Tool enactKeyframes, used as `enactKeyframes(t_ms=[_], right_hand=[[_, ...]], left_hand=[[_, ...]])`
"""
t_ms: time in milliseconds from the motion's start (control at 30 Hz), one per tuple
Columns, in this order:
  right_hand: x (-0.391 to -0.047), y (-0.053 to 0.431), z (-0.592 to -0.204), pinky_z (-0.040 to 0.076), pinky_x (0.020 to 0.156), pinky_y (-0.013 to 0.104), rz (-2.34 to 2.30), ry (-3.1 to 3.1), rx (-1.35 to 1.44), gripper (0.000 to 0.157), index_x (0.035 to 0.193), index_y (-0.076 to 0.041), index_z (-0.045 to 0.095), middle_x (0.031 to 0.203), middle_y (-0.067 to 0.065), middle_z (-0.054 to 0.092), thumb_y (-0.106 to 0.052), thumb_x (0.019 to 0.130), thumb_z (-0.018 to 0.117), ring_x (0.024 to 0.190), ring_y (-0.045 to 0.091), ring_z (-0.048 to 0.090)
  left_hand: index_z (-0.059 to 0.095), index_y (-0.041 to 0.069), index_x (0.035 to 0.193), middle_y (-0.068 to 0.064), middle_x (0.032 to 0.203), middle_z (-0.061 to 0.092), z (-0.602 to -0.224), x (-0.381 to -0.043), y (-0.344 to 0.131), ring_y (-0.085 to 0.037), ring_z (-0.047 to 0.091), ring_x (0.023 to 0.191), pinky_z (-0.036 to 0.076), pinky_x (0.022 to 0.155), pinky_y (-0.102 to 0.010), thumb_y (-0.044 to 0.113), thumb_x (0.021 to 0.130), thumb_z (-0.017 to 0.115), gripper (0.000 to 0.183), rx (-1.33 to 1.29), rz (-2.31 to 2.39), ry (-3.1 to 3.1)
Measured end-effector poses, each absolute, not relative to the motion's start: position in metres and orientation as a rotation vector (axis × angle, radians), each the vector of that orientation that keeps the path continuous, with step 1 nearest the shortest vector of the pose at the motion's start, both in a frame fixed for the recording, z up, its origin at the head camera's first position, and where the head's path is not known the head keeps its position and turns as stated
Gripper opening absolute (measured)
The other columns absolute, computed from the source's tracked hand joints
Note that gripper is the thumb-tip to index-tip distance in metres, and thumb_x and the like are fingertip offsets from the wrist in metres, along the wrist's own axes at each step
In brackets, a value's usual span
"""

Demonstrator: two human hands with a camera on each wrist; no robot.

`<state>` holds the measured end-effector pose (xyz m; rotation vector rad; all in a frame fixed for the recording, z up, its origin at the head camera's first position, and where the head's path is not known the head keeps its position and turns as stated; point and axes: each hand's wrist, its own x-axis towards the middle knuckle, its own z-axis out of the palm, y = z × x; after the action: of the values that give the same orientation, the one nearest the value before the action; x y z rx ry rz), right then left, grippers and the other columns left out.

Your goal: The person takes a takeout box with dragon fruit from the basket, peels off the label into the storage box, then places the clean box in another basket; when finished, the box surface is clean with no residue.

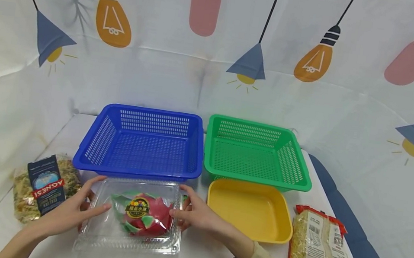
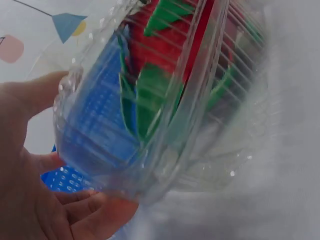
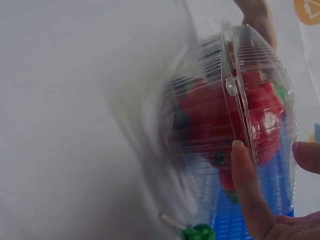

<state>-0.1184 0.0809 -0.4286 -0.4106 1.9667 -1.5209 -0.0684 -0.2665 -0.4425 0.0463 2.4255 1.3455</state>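
Observation:
A clear plastic clamshell box (image 1: 99, 228) with its lid down lies between my hands, in front of the blue basket. Inside it sits a red dragon fruit (image 1: 158, 216) with green scales, under a black and gold sticker on the lid. My left hand (image 1: 66, 211) grips the box's left side, thumb over the lid and fingers lower down. On the opposite side my right hand (image 1: 200, 213) holds it, thumb on top and fingers along the side wall. In the right wrist view a small green thing with a pale stem (image 3: 199, 232) shows beside the box.
The blue basket (image 1: 137, 167) and a green basket (image 1: 255, 179) stand at the back. A yellow tray (image 1: 248, 234) sits before the green one. A pasta bag (image 1: 48, 186) lies at the left, and a red-edged bag of pale pasta (image 1: 318, 248) at the right.

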Motion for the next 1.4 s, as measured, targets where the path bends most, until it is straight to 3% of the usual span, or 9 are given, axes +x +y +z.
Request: enactKeyframes(t_ms=[233,367,500,600,733,900,1233,1400], right_hand=[[-0.125,0.080,-0.431,0.060,0.067,0.040,-1.462,2.013,-0.431,0.079,0.157,-0.011,0.023,0.096,0.014,0.052,-0.017,0.094,0.070,0.073,0.021,0.061],[-0.126,0.082,-0.428,0.056,0.074,0.036,-1.346,2.158,-0.522,0.076,0.156,-0.008,0.026,0.104,0.015,0.056,-0.023,0.095,0.069,0.087,0.022,0.060],[-0.124,0.081,-0.418,0.048,0.078,0.031,-1.249,2.405,-0.607,0.063,0.147,-0.005,0.043,0.115,0.016,0.048,-0.031,0.095,0.068,0.098,0.025,0.053],[-0.121,0.075,-0.404,0.047,0.078,0.028,-1.223,2.514,-0.689,0.045,0.132,-0.004,0.058,0.109,0.013,0.045,-0.029,0.095,0.067,0.096,0.024,0.052],[-0.119,0.056,-0.392,0.049,0.078,0.021,-1.139,2.504,-0.812,0.031,0.119,-0.005,0.066,0.102,0.008,0.054,-0.024,0.094,0.068,0.090,0.014,0.056],[-0.121,0.028,-0.389,0.046,0.074,0.016,-0.930,2.508,-0.883,0.031,0.118,-0.008,0.068,0.101,0.001,0.059,-0.027,0.093,0.071,0.086,0.005,0.053],[-0.119,0.000,-0.389,0.041,0.066,0.017,-0.720,2.573,-0.844,0.035,0.112,-0.014,0.065,0.094,-0.004,0.056,-0.033,0.086,0.080,0.079,0.003,0.048],[-0.120,-0.002,-0.389,0.042,0.068,0.017,-0.762,2.557,-0.824,0.037,0.111,-0.014,0.064,0.090,-0.006,0.057,-0.031,0.084,0.082,0.078,0.003,0.049]], left_hand=[[0.007,0.023,0.158,-0.008,0.082,0.045,-0.446,-0.075,-0.258,-0.014,0.043,0.047,0.047,0.045,-0.036,0.046,0.096,0.065,0.088,-0.025,1.239,2.524],[0.008,0.022,0.157,-0.007,0.080,0.045,-0.448,-0.076,-0.256,-0.013,0.039,0.048,0.044,0.044,-0.034,0.047,0.095,0.065,0.088,-0.032,1.225,2.552],[0.008,0.022,0.158,-0.008,0.080,0.046,-0.448,-0.078,-0.256,-0.013,0.040,0.048,0.044,0.044,-0.035,0.047,0.094,0.066,0.089,-0.030,1.223,2.546],[0.007,0.021,0.157,-0.009,0.082,0.047,-0.446,-0.079,-0.256,-0.013,0.040,0.047,0.045,0.043,-0.035,0.047,0.094,0.066,0.090,-0.034,1.220,2.528],[0.006,0.019,0.156,-0.011,0.086,0.048,-0.443,-0.079,-0.256,-0.013,0.041,0.048,0.046,0.044,-0.036,0.046,0.094,0.066,0.090,-0.036,1.215,2.503],[0.007,0.019,0.154,-0.012,0.087,0.049,-0.442,-0.080,-0.256,-0.016,0.045,0.048,0.047,0.044,-0.039,0.045,0.094,0.067,0.089,-0.033,1.208,2.485],[0.007,0.020,0.154,-0.013,0.089,0.052,-0.443,-0.081,-0.255,-0.018,0.048,0.047,0.049,0.045,-0.040,0.045,0.094,0.067,0.089,-0.037,1.232,2.466],[0.007,0.019,0.155,-0.015,0.095,0.051,-0.442,-0.080,-0.255,-0.019,0.048,0.049,0.048,0.045,-0.040,0.046,0.093,0.068,0.090,-0.058,1.222,2.475]])
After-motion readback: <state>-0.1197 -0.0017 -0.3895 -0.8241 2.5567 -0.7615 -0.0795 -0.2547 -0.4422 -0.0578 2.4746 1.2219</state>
